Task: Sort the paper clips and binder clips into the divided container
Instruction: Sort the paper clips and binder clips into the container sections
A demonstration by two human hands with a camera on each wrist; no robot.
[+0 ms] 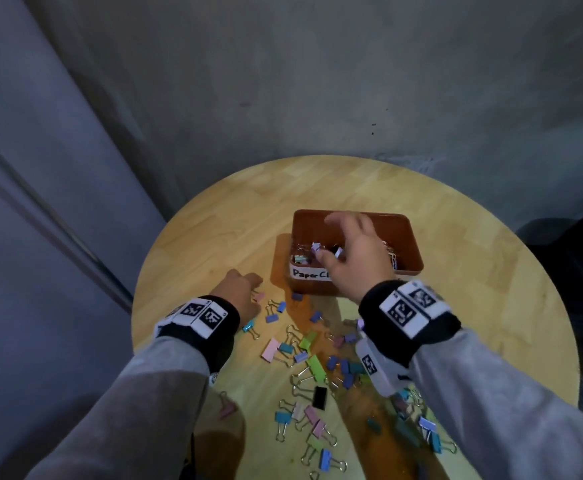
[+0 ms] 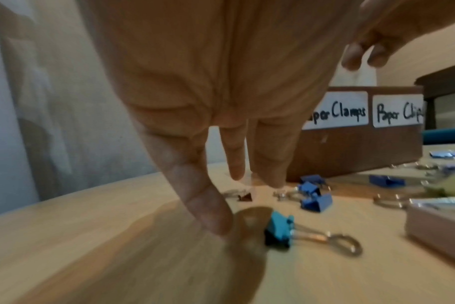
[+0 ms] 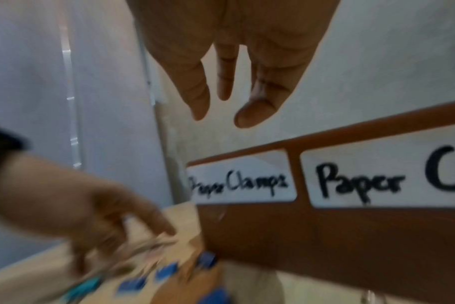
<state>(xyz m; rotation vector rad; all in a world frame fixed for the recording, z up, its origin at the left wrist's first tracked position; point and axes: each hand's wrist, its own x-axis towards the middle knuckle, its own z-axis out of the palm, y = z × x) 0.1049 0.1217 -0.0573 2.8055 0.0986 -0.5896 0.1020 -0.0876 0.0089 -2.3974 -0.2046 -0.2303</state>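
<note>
My right hand [image 1: 356,258] hangs over the brown divided container [image 1: 411,237], fingers loose and spread, nothing in them; two small lilac binder clips [image 1: 316,247] show just under my fingertips, above the left compartment, and whether they rest on the pile there I cannot tell. The container sits at about twelve o'clock from the heap of clips, on the round wooden table [image 1: 214,237]. Its near wall carries two white labels, "Paper Clamps" [image 3: 239,181] on the left and "Paper Cl…" [image 3: 387,181] on the right. My left hand [image 1: 241,292] is down at about ten o'clock from the heap, fingers straight and pointing at the tabletop, the fingertips [image 2: 216,222] on or just above the wood, holding nothing. A teal binder clip [image 2: 278,228] lies just beside it at three o'clock, and a pink binder clip [image 1: 258,296] sits by my fingers. The scattered binder clips [image 1: 318,368] spread from the container's near wall toward six o'clock, under my right wrist.
</note>
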